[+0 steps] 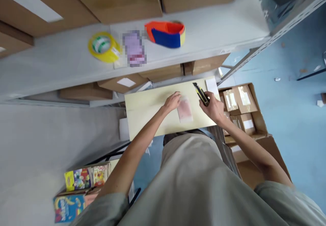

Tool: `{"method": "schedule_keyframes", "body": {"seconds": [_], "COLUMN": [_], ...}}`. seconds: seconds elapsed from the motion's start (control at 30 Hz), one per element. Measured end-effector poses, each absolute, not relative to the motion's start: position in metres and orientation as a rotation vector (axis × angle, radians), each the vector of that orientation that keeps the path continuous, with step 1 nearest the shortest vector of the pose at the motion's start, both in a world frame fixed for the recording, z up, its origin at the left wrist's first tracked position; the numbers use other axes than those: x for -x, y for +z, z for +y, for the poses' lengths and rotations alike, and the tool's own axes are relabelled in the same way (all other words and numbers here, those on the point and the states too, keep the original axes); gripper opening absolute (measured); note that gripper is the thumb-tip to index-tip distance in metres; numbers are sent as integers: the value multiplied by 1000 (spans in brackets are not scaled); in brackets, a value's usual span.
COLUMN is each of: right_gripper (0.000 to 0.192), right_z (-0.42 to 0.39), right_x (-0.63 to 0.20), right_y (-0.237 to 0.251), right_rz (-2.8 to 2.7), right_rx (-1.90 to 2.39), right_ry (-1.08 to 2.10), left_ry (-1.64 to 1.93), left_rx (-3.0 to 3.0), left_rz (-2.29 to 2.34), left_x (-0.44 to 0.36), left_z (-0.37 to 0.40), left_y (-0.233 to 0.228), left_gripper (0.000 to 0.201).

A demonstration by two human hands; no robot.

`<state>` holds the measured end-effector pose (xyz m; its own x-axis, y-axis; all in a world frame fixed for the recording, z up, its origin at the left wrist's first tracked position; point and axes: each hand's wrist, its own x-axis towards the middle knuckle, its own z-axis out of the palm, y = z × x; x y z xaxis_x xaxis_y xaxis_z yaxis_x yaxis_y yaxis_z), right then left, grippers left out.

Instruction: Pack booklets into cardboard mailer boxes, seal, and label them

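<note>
While your left hand [173, 101] is flat on the top edge of that small pinkish packet [184, 110], keep it exactly like that, palm down and fingers spread, pinning rather than grabbing. The packet sits about mid-board on the pale cutting board [145, 109], which is a decent spot since there's bare board on both sides of it. I'd slide those left fingertips a touch further from whichever edge you mean to slice, because right now they rest on the packet's upper end and a blade coming across has nowhere safe to run out. Moving right, your right hand [214, 108] is closed around the yellow and black utility knife [201, 93], gripped near its lower end with the tip pointing up and away from you, just beside the packet but not touching it. Honestly I can't tell from this angle whether the blade is extended, so check that first. If it were me, I'd choke up on the handle a bit for control, keep the cut shallow so you only open the wrapper, and pull away from the holding hand. Also watch the white slip [211, 83] at the board's far right corner, and the open carton of boxes [241, 105] just past the edge, so your elbow doesn't knock anything.
</note>
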<state>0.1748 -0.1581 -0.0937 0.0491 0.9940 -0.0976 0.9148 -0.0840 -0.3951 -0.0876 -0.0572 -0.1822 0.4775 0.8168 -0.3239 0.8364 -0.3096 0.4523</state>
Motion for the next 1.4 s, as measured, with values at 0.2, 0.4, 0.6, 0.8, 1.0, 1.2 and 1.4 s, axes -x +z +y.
{"method": "schedule_keyframes", "body": {"seconds": [0.2,0.4,0.6,0.8,1.0,1.2,1.4], "right_gripper": [57,41,45,45,42,43,28], "right_z": [-17,104,130,22,-127,-153,-156], "right_x": [-207,-208,-205,-179,-140,-138,-143], "right_y": [-32,-10,-23,-117,-251,-303,-311], "right_rz": [-1789,-1878,-1873,-1823,-1625,-1290,-1084], "right_rx": [1846,1964,1927,1548,1915,2137,2130], "right_ry": [-17,63,89,176,1216,1492,1574], "left_ry": [712,942,901,342,26,76,153], "left_rx": [-2375,-2443,-2287,-1741,-1383,-1273,-1259], "left_rz": [1111,1067,1110,1597,1758,1731,1646], "left_x": [22,-11,1,56,77,65,49], "left_z": [10,50,34,-39,-133,-168,-174], "left_y": [-53,19,-19,-138,-237,-279,-297], "left_gripper": [37,33,32,34,27,37,54]}}
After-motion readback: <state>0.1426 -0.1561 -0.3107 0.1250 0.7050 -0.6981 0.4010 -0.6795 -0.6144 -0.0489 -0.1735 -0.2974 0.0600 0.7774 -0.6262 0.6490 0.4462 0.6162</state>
